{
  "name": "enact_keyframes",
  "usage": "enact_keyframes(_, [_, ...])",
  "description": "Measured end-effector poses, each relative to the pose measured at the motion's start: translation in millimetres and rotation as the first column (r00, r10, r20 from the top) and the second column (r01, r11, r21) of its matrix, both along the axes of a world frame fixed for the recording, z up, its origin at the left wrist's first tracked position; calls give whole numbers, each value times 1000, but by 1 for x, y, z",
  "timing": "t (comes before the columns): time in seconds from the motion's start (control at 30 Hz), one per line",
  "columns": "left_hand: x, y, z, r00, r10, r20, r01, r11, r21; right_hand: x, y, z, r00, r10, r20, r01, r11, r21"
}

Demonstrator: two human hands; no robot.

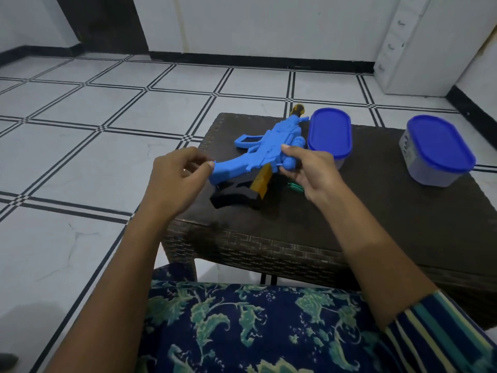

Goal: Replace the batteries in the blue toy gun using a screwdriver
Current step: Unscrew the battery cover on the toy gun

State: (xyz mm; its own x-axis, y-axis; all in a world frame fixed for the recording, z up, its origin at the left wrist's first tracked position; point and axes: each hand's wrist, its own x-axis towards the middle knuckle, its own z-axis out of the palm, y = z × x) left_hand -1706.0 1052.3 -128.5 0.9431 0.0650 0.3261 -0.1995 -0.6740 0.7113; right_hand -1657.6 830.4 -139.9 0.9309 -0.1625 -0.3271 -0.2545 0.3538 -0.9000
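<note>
The blue toy gun (258,152) is lifted at a slant over the left part of the dark wicker table (376,227), its muzzle pointing away from me. My right hand (309,173) grips its body near the round blue knobs. My left hand (177,179) is at the gun's near end, fingers curled, with the fingertips touching the blue grip. Under the gun lies a black and yellow toy gun (242,192). A small green object (295,186) lies on the table below my right hand. No screwdriver is visible.
Two grey tubs with blue lids stand on the table: one (330,135) just right of the gun, the other (438,152) near the right edge. White tiled floor lies to the left. My lap in patterned blue cloth (242,332) is below the table's front edge.
</note>
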Motion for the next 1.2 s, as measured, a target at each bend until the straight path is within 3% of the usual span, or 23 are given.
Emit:
enact_keyframes(0.1, [0,3,-2,987,-132,-92,126,990,-64,2,-2,1,1000,-20,12,19,999,46])
enact_keyframes(0.2, [-6,-5,3,934,-327,-143,330,944,-6,2,-1,3,999,-24,36,19,992,122])
enact_keyframes(0.27, [-10,-16,3,908,-409,-94,416,907,72,3,2,5,998,-30,52,22,987,157])
enact_keyframes(0.4, [-5,-26,-3,926,-363,104,326,908,261,2,2,7,995,-46,84,25,972,232])
enact_keyframes(0.5, [0,-31,-5,941,-303,152,269,940,210,0,1,10,988,-24,156,-27,948,318])
enact_keyframes(0.6, [3,-38,-6,942,-237,236,228,971,65,-4,2,13,967,36,253,-122,935,332])
enact_keyframes(0.7, [6,-43,0,947,-134,292,181,974,-140,-6,6,9,950,108,292,-174,962,210])
enact_keyframes(0.8, [7,-44,6,967,-71,246,181,871,-458,-9,12,3,935,205,289,-224,974,34])
enact_keyframes(0.97, [13,-42,-1,994,-29,110,95,745,-660,-12,15,-6,905,319,282,-240,929,-280])
enact_keyframes(1.07, [21,-40,-9,1000,-6,-24,-17,561,-828,-12,19,-16,875,402,271,-177,785,-593])
enact_keyframes(1.13, [24,-38,-13,995,-15,-94,-79,416,-906,-13,24,-25,841,475,258,-149,663,-734])
enact_keyframes(1.2, [24,-36,-15,989,-36,-145,-125,336,-934,-14,27,-34,811,540,227,-119,531,-839])
